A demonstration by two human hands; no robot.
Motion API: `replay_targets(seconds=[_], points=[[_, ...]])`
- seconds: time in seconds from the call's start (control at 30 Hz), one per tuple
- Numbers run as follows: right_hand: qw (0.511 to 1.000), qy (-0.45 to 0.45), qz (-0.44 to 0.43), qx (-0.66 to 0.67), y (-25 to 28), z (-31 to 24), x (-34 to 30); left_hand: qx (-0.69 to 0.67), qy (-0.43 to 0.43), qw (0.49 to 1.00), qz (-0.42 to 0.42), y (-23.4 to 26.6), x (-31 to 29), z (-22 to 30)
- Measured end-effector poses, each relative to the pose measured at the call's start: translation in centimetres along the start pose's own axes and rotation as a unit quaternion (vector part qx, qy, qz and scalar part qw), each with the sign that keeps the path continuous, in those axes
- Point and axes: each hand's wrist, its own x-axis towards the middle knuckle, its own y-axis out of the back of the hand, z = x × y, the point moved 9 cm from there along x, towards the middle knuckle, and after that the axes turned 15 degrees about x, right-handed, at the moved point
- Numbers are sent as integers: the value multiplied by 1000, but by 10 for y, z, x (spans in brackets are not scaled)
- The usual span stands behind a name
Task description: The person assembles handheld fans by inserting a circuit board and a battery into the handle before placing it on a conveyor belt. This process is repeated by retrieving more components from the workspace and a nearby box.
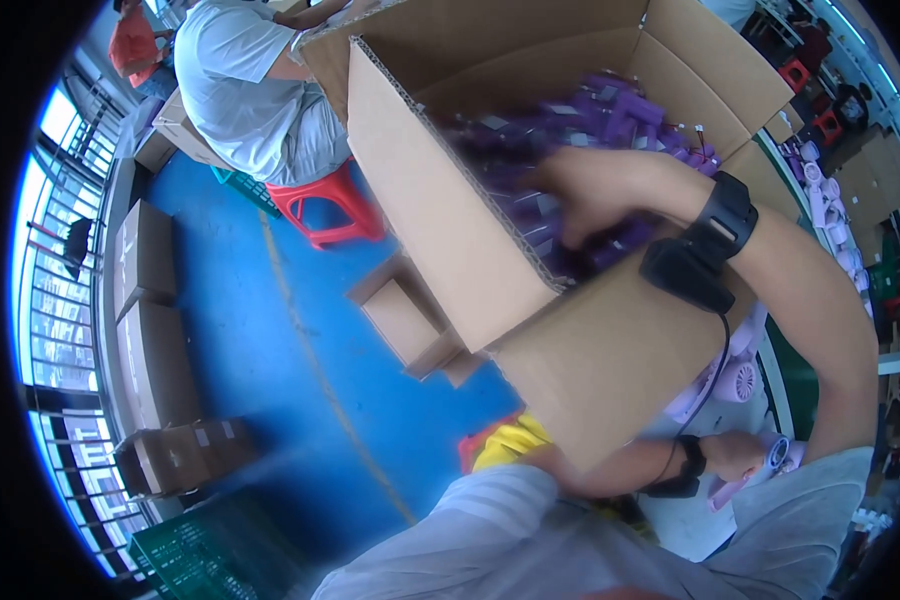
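My right hand (595,195) reaches into a large open cardboard box (440,200), over a heap of purple wrapped pieces (630,115), some with thin wire leads. Motion blurs its fingers, and whether they grip a piece cannot be made out. A black device is strapped to that wrist. Low on the right, my left hand (735,455) is closed around a lilac round-headed device (770,460), held beside my lap. Several more lilac devices (738,380) with round grilled ends lie just beyond it, partly behind the box flap (610,350).
A small open carton (405,320) stands on the blue floor (260,350) beside the box. A person (250,90) sits on a red stool (330,205) at the far left. Cartons (155,360) line the window wall; a green crate (205,550) is at lower left. More lilac parts (825,200) lie along the right.
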Motion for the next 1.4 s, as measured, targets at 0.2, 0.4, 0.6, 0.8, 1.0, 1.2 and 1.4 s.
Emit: replay_targets(seconds=[0.2,0.4,0.6,0.8,1.0,1.2,1.4], points=[[993,77,91,-17,15,0,-14,11,-11,1000,-4,2,0,1],[970,113,209,52,53,-3,-37,9,-4,1000,-2,6,-9,0],[927,64,350,115,101,5,-101,-24,-9,999,-23,14,-14,8],[892,126,423,97,110,-36,-208,0,-21,999,25,17,-38,-4],[849,15,518,101,15,-18,-318,83,22,992,-91,7,-45,-2],[796,-86,532,276,-81,35,-333,100,14,993,-60,11,-55,-10],[530,-168,594,582,-182,141,-342,125,-27,989,-75,34,-60,7]])
